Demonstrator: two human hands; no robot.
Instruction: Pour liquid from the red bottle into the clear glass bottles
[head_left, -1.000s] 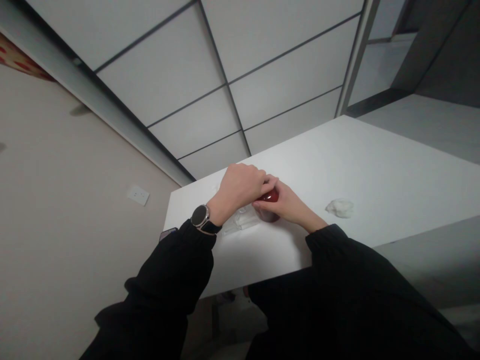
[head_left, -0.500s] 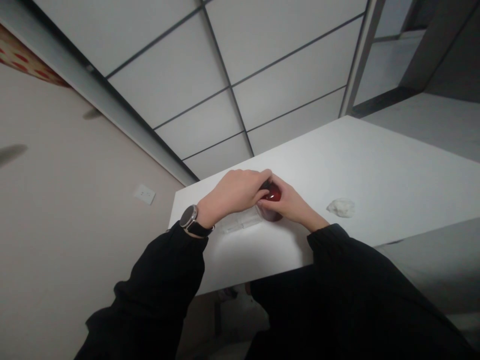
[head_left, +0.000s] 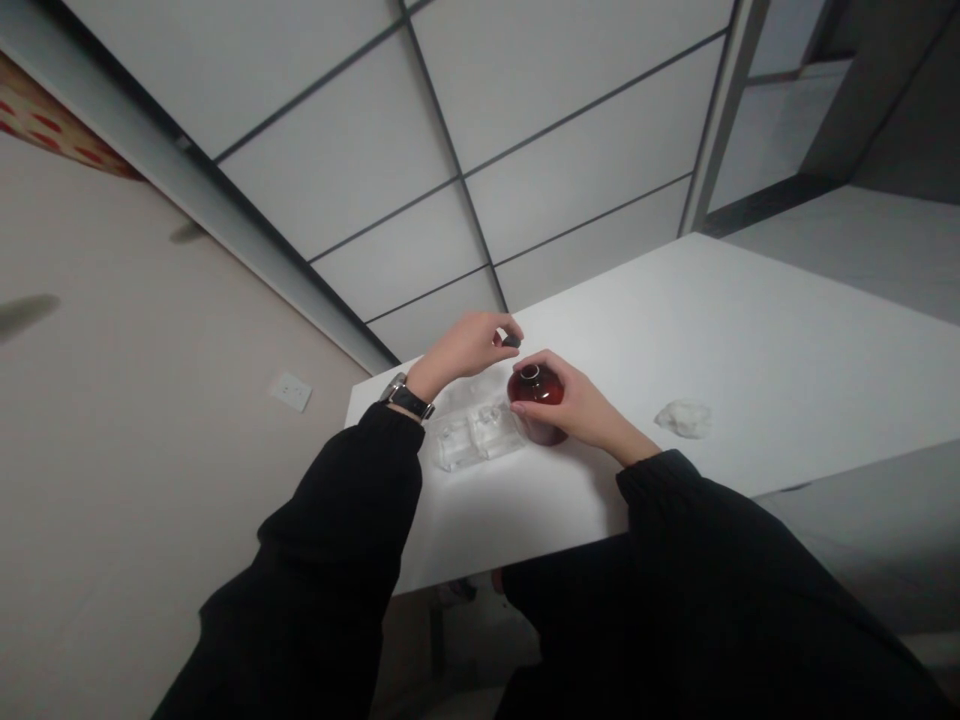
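A round, dark red bottle (head_left: 541, 390) stands on the white table, its mouth uncovered and showing a pale rim. My right hand (head_left: 571, 398) is wrapped round the bottle from the right. Up and to the left of the bottle, my left hand (head_left: 471, 347) pinches a small dark cap (head_left: 511, 341), apart from the bottle. Below my left hand lies a clear container (head_left: 480, 438) with compartments, close to the bottle's left side; what it holds, if anything, is too faint to tell.
The white table (head_left: 787, 350) reaches far to the right, with a crumpled whitish piece (head_left: 684, 418) on it. A panelled wall (head_left: 375, 170) rises behind, and a wall with a socket (head_left: 291, 392) stands at the left.
My left hand has lifted off the bottle, up and to the left, with the cap in it. The bottle's mouth and more of the clear container now show. My right hand has barely moved.
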